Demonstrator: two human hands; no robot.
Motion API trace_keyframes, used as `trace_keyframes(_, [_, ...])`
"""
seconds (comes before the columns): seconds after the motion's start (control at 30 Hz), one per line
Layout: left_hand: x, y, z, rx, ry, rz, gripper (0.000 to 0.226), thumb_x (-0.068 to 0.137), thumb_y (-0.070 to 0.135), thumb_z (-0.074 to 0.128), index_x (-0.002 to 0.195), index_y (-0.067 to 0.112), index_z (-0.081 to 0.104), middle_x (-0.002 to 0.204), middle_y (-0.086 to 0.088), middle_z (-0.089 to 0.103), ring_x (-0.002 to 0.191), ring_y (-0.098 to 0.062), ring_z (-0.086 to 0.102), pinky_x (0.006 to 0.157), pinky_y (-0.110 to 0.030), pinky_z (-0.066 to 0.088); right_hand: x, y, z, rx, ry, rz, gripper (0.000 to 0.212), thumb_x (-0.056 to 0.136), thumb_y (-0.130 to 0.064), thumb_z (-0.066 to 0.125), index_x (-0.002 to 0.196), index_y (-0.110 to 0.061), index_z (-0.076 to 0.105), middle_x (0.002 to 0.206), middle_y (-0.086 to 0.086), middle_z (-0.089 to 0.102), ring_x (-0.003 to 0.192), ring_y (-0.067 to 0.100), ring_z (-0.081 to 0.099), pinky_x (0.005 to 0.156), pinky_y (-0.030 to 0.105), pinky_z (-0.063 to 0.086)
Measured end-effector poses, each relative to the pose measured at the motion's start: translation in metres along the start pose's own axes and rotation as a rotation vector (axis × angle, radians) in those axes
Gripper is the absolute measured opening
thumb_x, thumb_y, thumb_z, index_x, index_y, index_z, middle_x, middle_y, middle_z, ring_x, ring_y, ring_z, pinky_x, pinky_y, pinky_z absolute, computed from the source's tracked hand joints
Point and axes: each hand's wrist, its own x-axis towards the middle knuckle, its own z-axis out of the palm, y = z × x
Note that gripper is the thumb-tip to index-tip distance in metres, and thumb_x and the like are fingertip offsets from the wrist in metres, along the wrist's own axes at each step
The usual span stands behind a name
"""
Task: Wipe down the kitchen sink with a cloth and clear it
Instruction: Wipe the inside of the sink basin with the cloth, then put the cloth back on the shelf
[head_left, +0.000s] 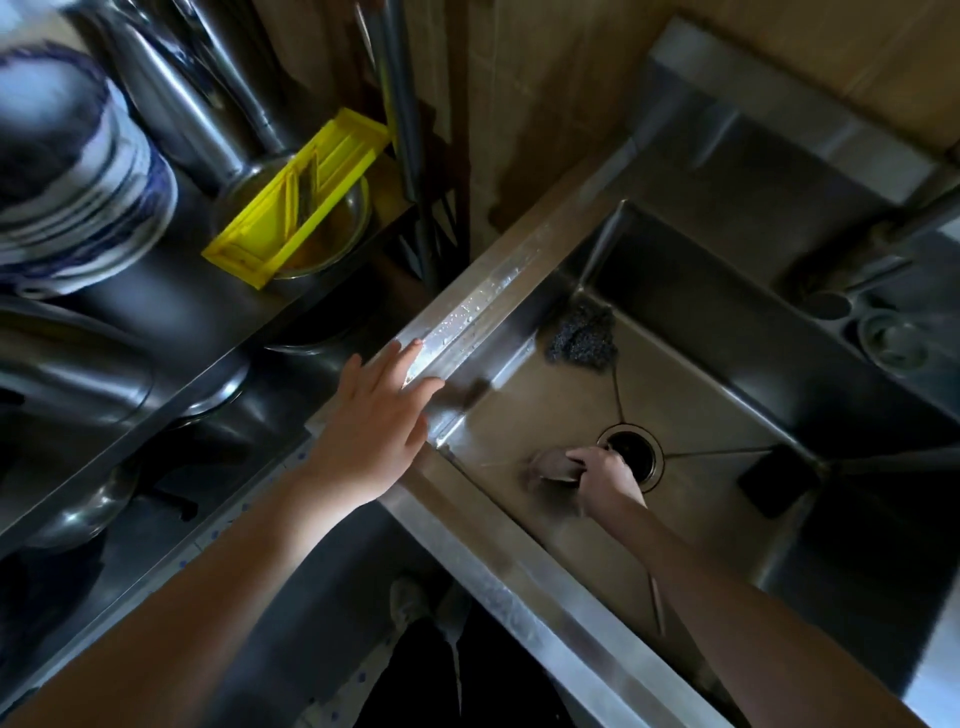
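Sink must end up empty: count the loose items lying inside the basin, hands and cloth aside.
2. A steel wool scrubber in the far left corner, and a dark rectangular block on the floor right of the drain. The arm may hide others.

In the sink (727, 332) a scourer (581, 338) lies in the far-left corner, the drain (631, 453) sits mid-floor, and left of the sink a rack (218, 312) holds bowls (78, 176) and a slicer (296, 200).
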Motion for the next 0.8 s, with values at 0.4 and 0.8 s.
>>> trace_keyframes(0.4, [-0.018,-0.002,-0.05,-0.043,0.118,0.08,0.037,0.082,0.012,0.061,0.118,0.014,0.06,0.126,-0.008,0.057,0.117,-0.027,0.054,0.093,-0.042,0.042,-0.078,-0.071,-0.075,0.1,0.305,-0.223,0.05,0.078,0.004,0.046,0.114,-0.024,0.069,0.11,0.003,0.07,0.099,0.023,0.064,0.083,0.02,0.044])
trace_keyframes(0.8, [-0.03,-0.032,-0.131,0.021,0.28,0.018,0.037,0.089,0.023,0.053,0.126,0.021,0.053,0.119,-0.002,0.057,0.108,-0.025,0.055,0.087,-0.038,0.043,-0.122,-0.161,-0.158,0.036,0.449,-0.461,0.048,0.079,0.005,0.047,0.107,-0.026,0.071,0.097,-0.004,0.069,0.095,0.016,0.064,0.075,0.013,0.042])
